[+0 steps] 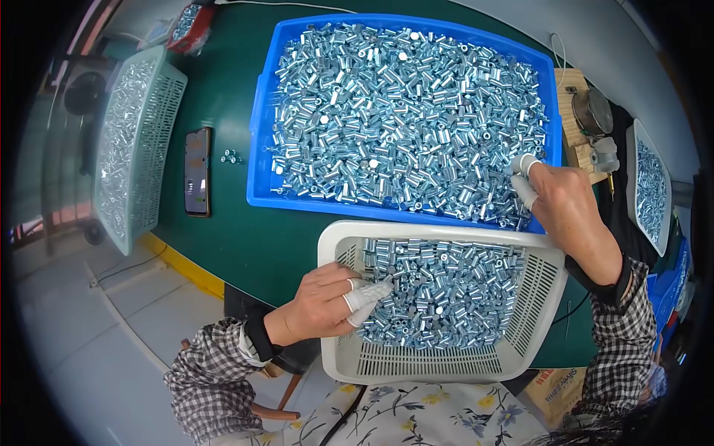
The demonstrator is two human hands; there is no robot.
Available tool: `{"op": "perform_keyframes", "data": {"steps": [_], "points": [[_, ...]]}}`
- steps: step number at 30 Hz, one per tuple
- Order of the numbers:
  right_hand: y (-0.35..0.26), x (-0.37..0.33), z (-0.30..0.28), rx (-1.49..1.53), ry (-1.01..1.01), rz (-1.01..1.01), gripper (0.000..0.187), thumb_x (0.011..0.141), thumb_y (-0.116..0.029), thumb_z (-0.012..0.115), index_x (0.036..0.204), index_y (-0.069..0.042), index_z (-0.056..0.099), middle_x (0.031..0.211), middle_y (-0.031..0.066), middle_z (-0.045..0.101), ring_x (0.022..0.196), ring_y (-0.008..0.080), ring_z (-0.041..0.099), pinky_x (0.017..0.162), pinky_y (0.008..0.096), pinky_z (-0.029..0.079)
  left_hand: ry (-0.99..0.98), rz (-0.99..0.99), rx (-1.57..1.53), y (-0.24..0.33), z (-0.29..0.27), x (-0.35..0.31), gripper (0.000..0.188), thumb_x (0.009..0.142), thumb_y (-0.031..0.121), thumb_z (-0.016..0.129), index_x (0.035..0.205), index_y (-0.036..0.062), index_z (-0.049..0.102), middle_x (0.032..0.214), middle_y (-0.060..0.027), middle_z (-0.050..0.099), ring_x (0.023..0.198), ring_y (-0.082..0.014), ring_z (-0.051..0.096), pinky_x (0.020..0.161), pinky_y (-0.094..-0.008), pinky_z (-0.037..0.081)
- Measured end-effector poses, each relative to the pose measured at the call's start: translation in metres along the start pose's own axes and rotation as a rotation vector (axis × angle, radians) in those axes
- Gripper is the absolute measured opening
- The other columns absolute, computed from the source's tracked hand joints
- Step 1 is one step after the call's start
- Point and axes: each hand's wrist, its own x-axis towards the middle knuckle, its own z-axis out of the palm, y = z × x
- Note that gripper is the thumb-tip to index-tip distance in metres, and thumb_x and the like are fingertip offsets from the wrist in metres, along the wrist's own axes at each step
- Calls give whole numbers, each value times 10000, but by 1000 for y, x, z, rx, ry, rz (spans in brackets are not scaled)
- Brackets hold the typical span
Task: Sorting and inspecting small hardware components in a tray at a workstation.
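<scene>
Small shiny metal sleeves, short hollow cylinders some with flat heads, fill a large blue tray. Nearer to me, a white slotted basket overlaps the tray's front edge and holds more of these metal sleeves. My left hand reaches over the basket's left rim, its white-covered fingertips pressed together just above the pieces. What they pinch, if anything, is too small to make out. At the tray's right front corner, my right hand has its white-covered thumb and finger closed together among the sleeves; their tips hide any piece between them.
A phone and several loose sleeves lie on the green table. Far left stands a pale basket of clear-looking pieces; a red box is behind. At right are a wooden board, a metal cup and a white tray.
</scene>
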Motion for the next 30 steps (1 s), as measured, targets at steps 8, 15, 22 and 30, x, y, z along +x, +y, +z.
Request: {"op": "perform_keyframes", "data": {"steps": [8,15,22,30], "points": [[-80,-13,-15,467,-323,-267,139,685,1,629,803,19,559,817,162,540,749,305,582,599,367,473,82,18,-18,-2,2,-4,317,675,-18,650,982,59,670,701,-41,619,615,-205,574,563,-302,461],[-115,-13,53,389,-373,-364,47,702,-6,553,742,4,533,786,117,496,787,264,573,643,352,492,120,28,-38,-3,6,-7,325,679,-29,659,994,52,668,675,-47,585,620,-215,567,553,-311,454],[-125,-12,66,280,-374,-489,26,699,-14,563,717,1,551,801,116,517,745,255,590,616,346,510,180,26,-55,-3,9,-8,337,683,8,695,1012,71,653,680,-34,538,654,-206,558,585,-321,446],[-123,-12,30,283,-349,-442,80,681,-2,565,755,11,538,777,134,520,713,279,597,601,351,503,208,48,-65,-5,12,-7,344,690,3,688,1023,83,652,682,-34,536,666,-202,557,593,-323,445]]}}
